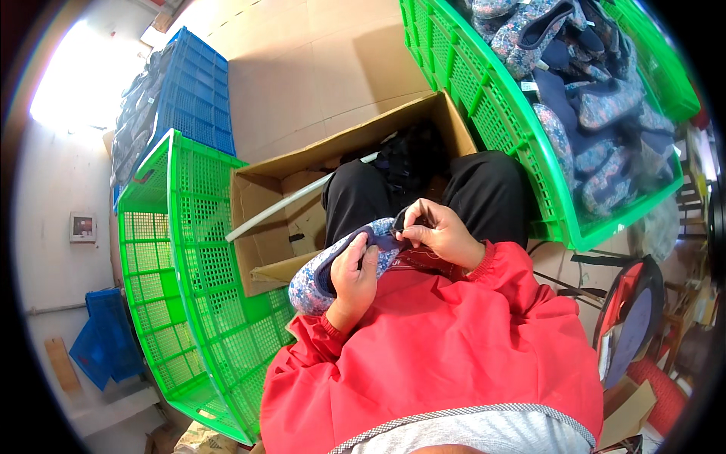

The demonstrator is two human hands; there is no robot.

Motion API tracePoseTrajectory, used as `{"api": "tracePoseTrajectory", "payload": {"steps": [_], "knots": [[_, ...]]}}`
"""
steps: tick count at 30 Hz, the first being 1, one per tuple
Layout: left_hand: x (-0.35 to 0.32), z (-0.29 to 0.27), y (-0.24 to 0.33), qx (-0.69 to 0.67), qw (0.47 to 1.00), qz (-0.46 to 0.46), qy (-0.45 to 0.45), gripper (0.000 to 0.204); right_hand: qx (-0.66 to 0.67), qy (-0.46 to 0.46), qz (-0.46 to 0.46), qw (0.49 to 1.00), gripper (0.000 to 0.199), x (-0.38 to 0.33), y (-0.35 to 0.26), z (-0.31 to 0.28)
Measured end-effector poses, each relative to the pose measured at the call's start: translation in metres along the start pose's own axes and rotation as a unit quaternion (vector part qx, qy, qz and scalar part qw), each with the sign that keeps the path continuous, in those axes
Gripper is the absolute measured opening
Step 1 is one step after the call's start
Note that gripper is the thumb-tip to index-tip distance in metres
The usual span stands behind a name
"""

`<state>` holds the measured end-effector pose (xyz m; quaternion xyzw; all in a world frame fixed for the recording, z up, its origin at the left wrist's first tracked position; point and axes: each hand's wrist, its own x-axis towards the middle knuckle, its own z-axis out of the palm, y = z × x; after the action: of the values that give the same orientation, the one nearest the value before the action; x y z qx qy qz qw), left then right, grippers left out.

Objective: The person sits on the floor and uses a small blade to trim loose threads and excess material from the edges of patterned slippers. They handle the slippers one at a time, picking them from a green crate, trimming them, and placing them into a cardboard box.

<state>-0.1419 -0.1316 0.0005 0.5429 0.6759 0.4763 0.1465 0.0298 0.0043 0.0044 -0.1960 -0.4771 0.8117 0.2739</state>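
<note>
A blue floral fabric slipper [306, 287] with a dark lining lies over my lap, its far end pointing up and to the right. My left hand [354, 278] is closed around its side, thumb and fingers over the opening's edge. At the slipper's far end my right hand [446, 233] is closed in a pinch. Something small and dark shows at those fingertips, touching or very near the fabric; I cannot make out what it is.
Before my knees stands an open cardboard box [261, 181] with dark material and a pale tube [283, 203] inside. At right, a green crate [484, 98] holds many floral slippers [609, 102]. Another green crate [200, 257] and a blue crate [200, 91] stand left.
</note>
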Motion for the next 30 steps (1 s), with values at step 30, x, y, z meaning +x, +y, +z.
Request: {"api": "tracePoseTrajectory", "payload": {"steps": [30], "knots": [[0.060, -0.071, 0.093, 0.177, 0.961, 0.060, -0.204, 0.033, -0.324, 0.018, -0.091, 0.941, 0.018, 0.012, -0.002, 0.004]]}}
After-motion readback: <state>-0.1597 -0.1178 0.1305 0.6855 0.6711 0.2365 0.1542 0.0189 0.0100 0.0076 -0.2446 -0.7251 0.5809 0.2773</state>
